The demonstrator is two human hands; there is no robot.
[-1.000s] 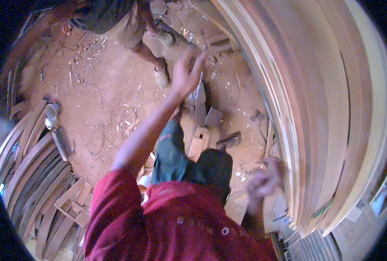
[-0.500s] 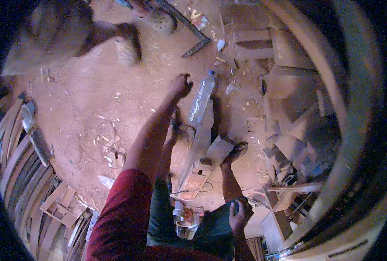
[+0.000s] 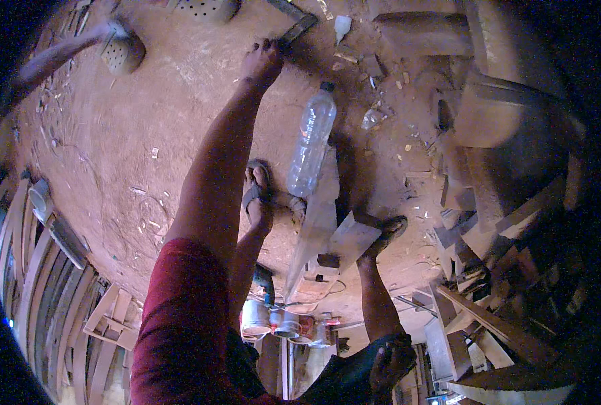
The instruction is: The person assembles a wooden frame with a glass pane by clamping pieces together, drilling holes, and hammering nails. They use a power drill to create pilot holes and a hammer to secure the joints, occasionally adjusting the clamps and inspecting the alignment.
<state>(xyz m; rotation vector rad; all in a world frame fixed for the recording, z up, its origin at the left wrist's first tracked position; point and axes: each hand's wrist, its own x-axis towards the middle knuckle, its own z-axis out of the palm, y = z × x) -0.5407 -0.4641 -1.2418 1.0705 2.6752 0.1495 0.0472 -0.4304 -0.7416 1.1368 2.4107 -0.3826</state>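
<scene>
Left hand (image 3: 262, 62) has moved farther forward, bent fingers (image 3: 265, 46) at the near end of the L-shaped dark bar (image 3: 299, 31), toward the far edge of the dirt floor (image 3: 179, 108); I cannot tell whether they grip it. Right hand (image 3: 391, 364) lies on the knee (image 3: 344, 371), its state too dark to tell. A plastic bottle (image 3: 312, 142) is at the far end of the plank (image 3: 317, 223).

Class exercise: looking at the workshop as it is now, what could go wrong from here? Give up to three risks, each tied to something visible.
1. The left hand is right by the end of the dark angled bar, so fingers might get scraped or pinched.
2. The clear plastic bottle is right of the left forearm; a sideways sweep could knock it.
3. Toes are exposed in the left sandal, and scraps litter the floor, so a stray step may hurt.
</scene>
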